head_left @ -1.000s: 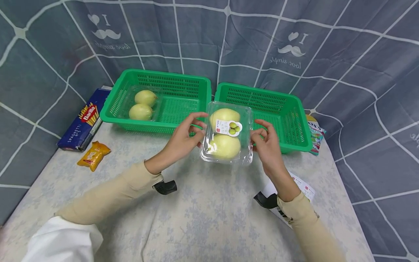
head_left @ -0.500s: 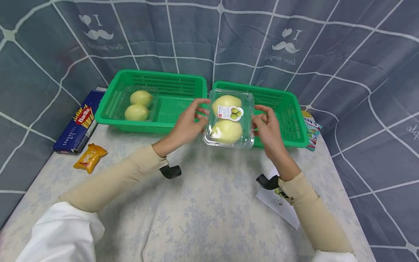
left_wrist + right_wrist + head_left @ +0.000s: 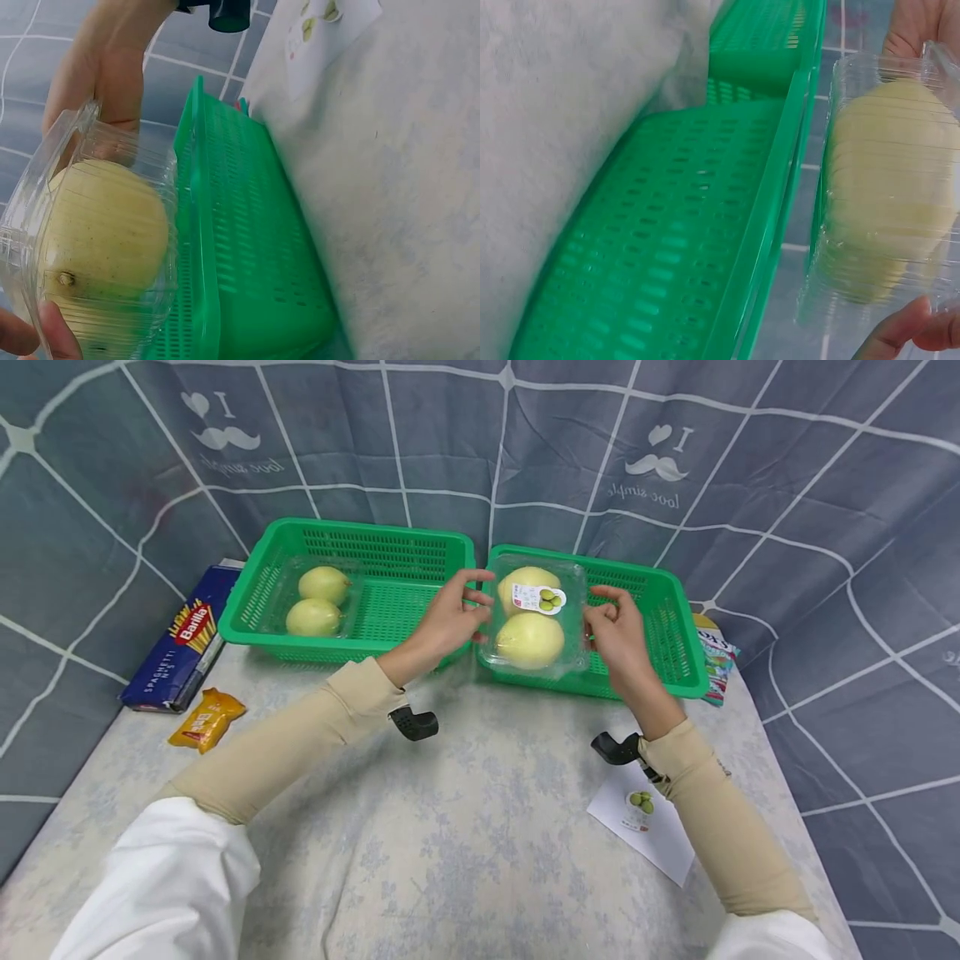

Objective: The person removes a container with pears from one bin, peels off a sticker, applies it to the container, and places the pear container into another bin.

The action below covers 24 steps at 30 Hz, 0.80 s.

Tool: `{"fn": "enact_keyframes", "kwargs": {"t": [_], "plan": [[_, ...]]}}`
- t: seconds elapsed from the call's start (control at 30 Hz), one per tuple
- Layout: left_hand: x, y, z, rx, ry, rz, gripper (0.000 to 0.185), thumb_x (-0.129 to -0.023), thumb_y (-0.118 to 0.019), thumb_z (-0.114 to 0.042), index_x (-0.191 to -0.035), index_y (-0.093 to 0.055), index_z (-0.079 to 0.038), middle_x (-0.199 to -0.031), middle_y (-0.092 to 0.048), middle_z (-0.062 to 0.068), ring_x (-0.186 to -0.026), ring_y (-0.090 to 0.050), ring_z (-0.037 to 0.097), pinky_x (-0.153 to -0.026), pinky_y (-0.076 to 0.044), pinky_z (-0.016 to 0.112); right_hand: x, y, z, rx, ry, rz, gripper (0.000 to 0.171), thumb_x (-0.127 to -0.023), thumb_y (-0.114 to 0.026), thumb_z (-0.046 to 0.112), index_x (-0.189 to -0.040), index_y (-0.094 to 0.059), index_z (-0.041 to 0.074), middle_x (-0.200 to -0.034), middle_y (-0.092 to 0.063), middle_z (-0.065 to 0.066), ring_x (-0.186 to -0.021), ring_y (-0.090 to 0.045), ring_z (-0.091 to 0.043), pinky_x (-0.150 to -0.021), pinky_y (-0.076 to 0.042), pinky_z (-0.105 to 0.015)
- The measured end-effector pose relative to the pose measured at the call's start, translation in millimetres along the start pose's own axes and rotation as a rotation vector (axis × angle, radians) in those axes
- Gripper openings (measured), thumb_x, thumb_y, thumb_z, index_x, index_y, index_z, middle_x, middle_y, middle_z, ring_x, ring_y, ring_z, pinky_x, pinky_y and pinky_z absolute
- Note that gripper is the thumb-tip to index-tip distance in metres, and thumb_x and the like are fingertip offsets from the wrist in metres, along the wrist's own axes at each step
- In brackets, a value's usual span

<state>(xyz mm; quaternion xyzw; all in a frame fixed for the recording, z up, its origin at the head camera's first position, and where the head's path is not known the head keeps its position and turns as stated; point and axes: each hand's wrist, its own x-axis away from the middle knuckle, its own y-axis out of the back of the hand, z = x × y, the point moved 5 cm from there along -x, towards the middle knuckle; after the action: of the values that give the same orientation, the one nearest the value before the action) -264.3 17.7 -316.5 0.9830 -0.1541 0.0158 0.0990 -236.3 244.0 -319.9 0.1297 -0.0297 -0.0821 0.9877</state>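
Observation:
A clear plastic clamshell box (image 3: 573, 635) holds two pale yellow pear-like fruits (image 3: 531, 641) and carries a label (image 3: 538, 599) picturing green fruit. My left hand (image 3: 452, 620) grips its left edge, and my right hand (image 3: 618, 631) pinches the right edge between thumb and fingers. Both hands hold the box over the left part of the right green basket (image 3: 667, 635). In the left wrist view, the box (image 3: 161, 169) appears raised above the basket rim (image 3: 196, 180). The right wrist view has its ribbed side wall (image 3: 840, 97) beside a fruit (image 3: 892, 165).
To the left, another green basket (image 3: 405, 602) contains a similar box with two fruits (image 3: 313, 617). A blue spaghetti box (image 3: 180, 639) and orange snack packet (image 3: 207, 720) lie near it. A printed white sheet (image 3: 645, 818) lies at right; a colourful bag (image 3: 716, 656) stands behind the right basket.
Both hands have carried the fruit box away from me, from in front of the baskets to over the right one. More of the white sheet shows beside the right forearm.

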Motion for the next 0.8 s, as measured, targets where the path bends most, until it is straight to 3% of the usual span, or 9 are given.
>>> {"fn": "enact_keyframes", "kwargs": {"t": [0.37,0.5,0.6,0.8], "plan": [[-24.3,-7.9,5.4,0.008,0.042,-0.01,0.051,-0.099,-0.048,0.001,-0.148,-0.045,-0.015,-0.126,-0.054,0.014,-0.066,-0.055,0.017,-0.063,-0.055,0.026,-20.9,6.1,-11.3,0.052,-0.005,-0.018,0.043,-0.104,-0.047,0.014,-0.146,-0.04,0.01,-0.072,-0.051,0.008,-0.063,-0.051,-0.009,-0.061,-0.048,-0.024],[-32.4,-12.0,4.6,0.018,0.036,-0.007,0.052,-0.098,-0.047,0.002,-0.147,-0.044,-0.014,-0.13,-0.055,0.016,-0.079,-0.059,0.024,-0.063,-0.055,0.027,-29.9,9.7,-14.2,0.077,0.0,-0.014,0.042,-0.105,-0.046,0.015,-0.146,-0.038,0.01,-0.071,-0.051,0.009,-0.063,-0.05,-0.01,-0.062,-0.048,-0.025],[-38.6,-15.2,4.9,0.036,0.043,0.004,0.052,-0.098,-0.048,0.003,-0.147,-0.044,-0.014,-0.133,-0.054,0.016,-0.097,-0.062,0.031,-0.063,-0.055,0.026,-36.1,12.8,-16.0,0.103,0.002,-0.012,0.042,-0.106,-0.046,0.017,-0.147,-0.037,0.01,-0.072,-0.05,0.009,-0.063,-0.051,-0.01,-0.065,-0.049,-0.026],[-45.6,-19.2,10.5,0.082,0.089,0.028,0.055,-0.097,-0.051,0.005,-0.148,-0.043,-0.015,-0.139,-0.053,0.015,-0.112,-0.061,0.03,-0.072,-0.059,0.031,-44.8,16.1,-21.4,0.172,0.005,-0.002,0.043,-0.107,-0.045,0.018,-0.149,-0.036,0.01,-0.077,-0.05,0.008,-0.064,-0.054,-0.008,-0.07,-0.052,-0.028]]}}
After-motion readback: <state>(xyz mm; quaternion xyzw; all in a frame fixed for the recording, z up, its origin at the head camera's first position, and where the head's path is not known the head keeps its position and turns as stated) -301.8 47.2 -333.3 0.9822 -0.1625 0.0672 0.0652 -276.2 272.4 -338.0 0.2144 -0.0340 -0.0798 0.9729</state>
